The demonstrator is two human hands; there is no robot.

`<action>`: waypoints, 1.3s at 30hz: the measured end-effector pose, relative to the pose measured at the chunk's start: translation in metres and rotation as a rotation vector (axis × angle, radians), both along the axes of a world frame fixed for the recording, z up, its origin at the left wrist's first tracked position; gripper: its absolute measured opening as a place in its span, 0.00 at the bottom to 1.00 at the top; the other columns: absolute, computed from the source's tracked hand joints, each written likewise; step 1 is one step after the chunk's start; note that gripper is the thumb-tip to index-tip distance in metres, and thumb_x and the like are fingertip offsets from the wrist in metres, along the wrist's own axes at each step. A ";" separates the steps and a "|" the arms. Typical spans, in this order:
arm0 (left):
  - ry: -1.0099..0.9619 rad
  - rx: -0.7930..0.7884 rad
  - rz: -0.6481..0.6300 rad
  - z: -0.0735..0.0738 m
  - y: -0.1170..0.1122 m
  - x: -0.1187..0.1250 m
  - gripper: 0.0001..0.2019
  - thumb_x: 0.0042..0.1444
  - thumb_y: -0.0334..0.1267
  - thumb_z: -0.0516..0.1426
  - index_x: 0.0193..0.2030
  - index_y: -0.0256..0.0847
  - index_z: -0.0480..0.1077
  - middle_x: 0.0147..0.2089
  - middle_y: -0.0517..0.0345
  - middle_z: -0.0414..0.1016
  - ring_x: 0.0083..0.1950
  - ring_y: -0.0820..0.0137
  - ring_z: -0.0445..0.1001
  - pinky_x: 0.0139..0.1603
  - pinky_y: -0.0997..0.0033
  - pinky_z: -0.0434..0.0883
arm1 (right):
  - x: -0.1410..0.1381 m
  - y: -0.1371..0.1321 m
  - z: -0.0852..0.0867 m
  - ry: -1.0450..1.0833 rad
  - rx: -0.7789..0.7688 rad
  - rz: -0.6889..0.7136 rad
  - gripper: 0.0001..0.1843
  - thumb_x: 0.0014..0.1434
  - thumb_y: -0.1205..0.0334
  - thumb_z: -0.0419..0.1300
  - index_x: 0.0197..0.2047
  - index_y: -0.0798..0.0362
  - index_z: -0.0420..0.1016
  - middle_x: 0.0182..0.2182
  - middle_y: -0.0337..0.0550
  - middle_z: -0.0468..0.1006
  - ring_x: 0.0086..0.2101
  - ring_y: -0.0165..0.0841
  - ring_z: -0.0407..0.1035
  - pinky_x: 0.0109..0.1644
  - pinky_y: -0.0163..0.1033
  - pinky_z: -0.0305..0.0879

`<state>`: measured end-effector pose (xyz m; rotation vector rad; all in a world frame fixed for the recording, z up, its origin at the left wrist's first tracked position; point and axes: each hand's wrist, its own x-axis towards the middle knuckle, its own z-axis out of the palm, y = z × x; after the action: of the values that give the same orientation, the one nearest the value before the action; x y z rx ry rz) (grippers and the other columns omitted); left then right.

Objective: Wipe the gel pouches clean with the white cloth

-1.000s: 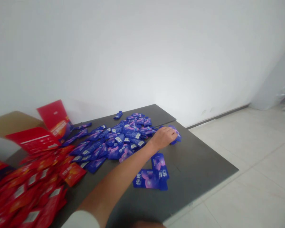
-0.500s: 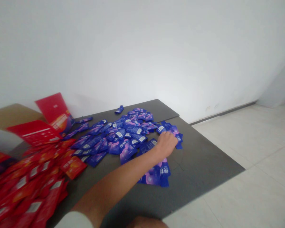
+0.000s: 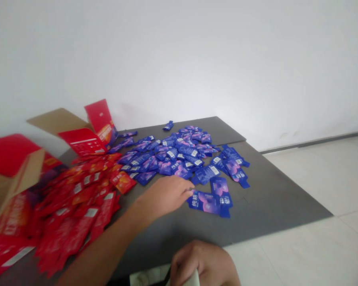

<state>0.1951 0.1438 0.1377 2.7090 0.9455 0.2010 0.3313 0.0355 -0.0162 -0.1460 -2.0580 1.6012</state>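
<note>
**Left hand at the blue sachets, right hand low with a pale object**

The left hand lies over the dark grey desk, its fingers bunched narrowly and pointing right. The fingertips sit at the edge of a small group of blue sachets, either touching it or just beside it. The view does not settle whether they are pinching anything. These sachets lie overlapped, printed side up, with a pink-purple design and white characters. Just behind the hand spreads a wide, loose pile of similar blue sachets, many lying with white barcode labels showing. Another few blue sachets lie at the right end of that pile, and one lone blue sachet sits apart near the desk's far edge.

The right hand is at the bottom of the view, cut off by the frame and well below the sachets. Its fingers curl around a pale object, too little of which shows to name it; a thin dark line runs beside it.

To the left, a dense heap of red sachets with white labels covers the desk, its edge touching the blue pile. Beyond the heap stand the flaps of an opened cardboard carton, printed red outside and brown inside, and more red-printed cardboard fills the left edge. A white wall rises behind the desk, above a pale tile floor.
</note>
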 end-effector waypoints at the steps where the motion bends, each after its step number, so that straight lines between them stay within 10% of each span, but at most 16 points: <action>1: -0.038 -0.038 0.046 -0.003 -0.001 -0.014 0.13 0.70 0.41 0.54 0.49 0.47 0.81 0.48 0.54 0.84 0.50 0.61 0.81 0.52 0.65 0.72 | 0.001 -0.003 0.003 0.009 -0.009 -0.048 0.39 0.62 0.27 0.55 0.41 0.58 0.86 0.37 0.54 0.83 0.36 0.34 0.78 0.41 0.31 0.71; 6: -0.094 -0.056 0.176 -0.047 0.002 -0.052 0.12 0.69 0.43 0.56 0.48 0.42 0.80 0.47 0.52 0.81 0.50 0.62 0.78 0.54 0.65 0.71 | 0.007 -0.010 0.021 0.008 -0.085 -0.090 0.35 0.64 0.34 0.60 0.49 0.61 0.86 0.38 0.56 0.83 0.35 0.33 0.77 0.42 0.30 0.71; 13: -0.062 0.154 0.220 -0.099 0.028 -0.032 0.22 0.70 0.46 0.56 0.66 0.39 0.69 0.60 0.45 0.71 0.62 0.59 0.70 0.66 0.59 0.67 | 0.007 -0.010 0.029 -0.021 -0.162 -0.126 0.32 0.64 0.38 0.63 0.49 0.62 0.87 0.38 0.57 0.83 0.35 0.33 0.76 0.41 0.32 0.71; 21: 0.070 0.212 0.114 -0.101 0.076 -0.006 0.22 0.72 0.38 0.50 0.70 0.47 0.66 0.74 0.49 0.64 0.71 0.52 0.62 0.69 0.46 0.62 | 0.008 -0.009 0.021 -0.061 -0.150 -0.181 0.38 0.59 0.31 0.64 0.48 0.62 0.87 0.37 0.55 0.82 0.33 0.32 0.75 0.39 0.32 0.71; 39: 0.181 0.263 0.026 -0.074 0.097 0.005 0.17 0.67 0.27 0.53 0.56 0.46 0.76 0.54 0.52 0.81 0.56 0.64 0.76 0.60 0.61 0.62 | 0.007 -0.009 0.025 -0.023 -0.160 -0.169 0.35 0.57 0.35 0.68 0.47 0.63 0.87 0.35 0.53 0.81 0.33 0.31 0.74 0.39 0.31 0.70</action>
<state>0.2000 0.2407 0.0636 2.9979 1.0728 0.0905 0.3384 0.0263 0.0090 -0.3867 -1.8781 1.6627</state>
